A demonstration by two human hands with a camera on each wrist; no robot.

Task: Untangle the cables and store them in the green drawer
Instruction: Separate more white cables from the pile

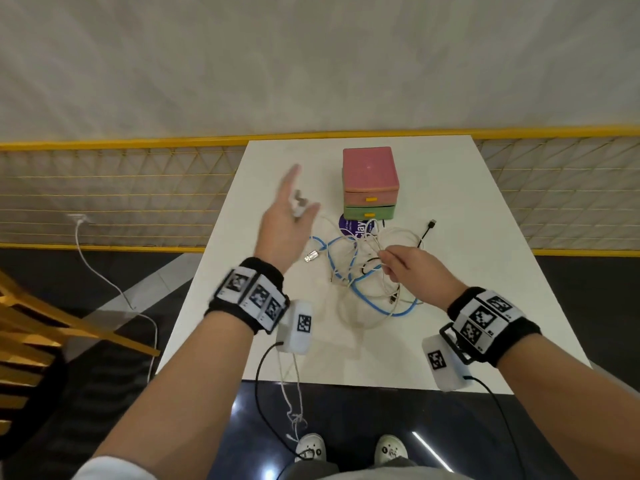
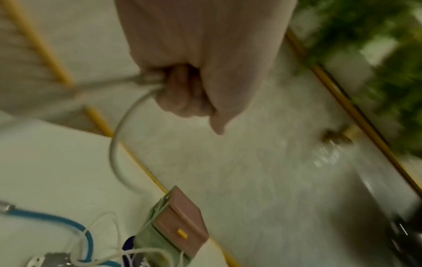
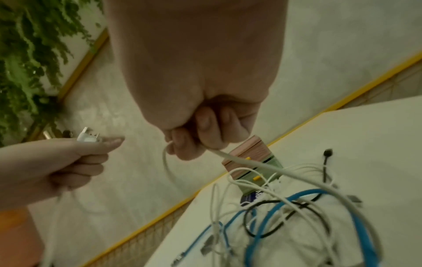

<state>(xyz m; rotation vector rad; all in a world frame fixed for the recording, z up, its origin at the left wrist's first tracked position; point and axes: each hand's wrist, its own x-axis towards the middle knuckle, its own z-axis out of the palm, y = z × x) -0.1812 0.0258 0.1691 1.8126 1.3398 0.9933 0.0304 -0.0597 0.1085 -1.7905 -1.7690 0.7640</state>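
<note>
At 6 o'clock of the green drawer (image 1: 369, 212), left hand (image 1: 284, 226) grasping white cable (image 2: 118, 137), right hand (image 1: 412, 266) pinching it, you should feed slack slowly.

**Around the work area**

A white counter (image 1: 467, 271) stands against a yellow railing (image 1: 121, 143) with mesh panels. A purple label (image 1: 349, 225) lies on the counter, partly covered. To the left, a white cord (image 1: 104, 271) trails from a floor socket (image 1: 80, 219) across the dark floor (image 1: 52, 278), beside slanted wooden slats (image 1: 52, 327). Two white shoes (image 1: 311, 448) show at the near edge. Green foliage (image 3: 27, 54) hangs past the railing in the right wrist view.
</note>
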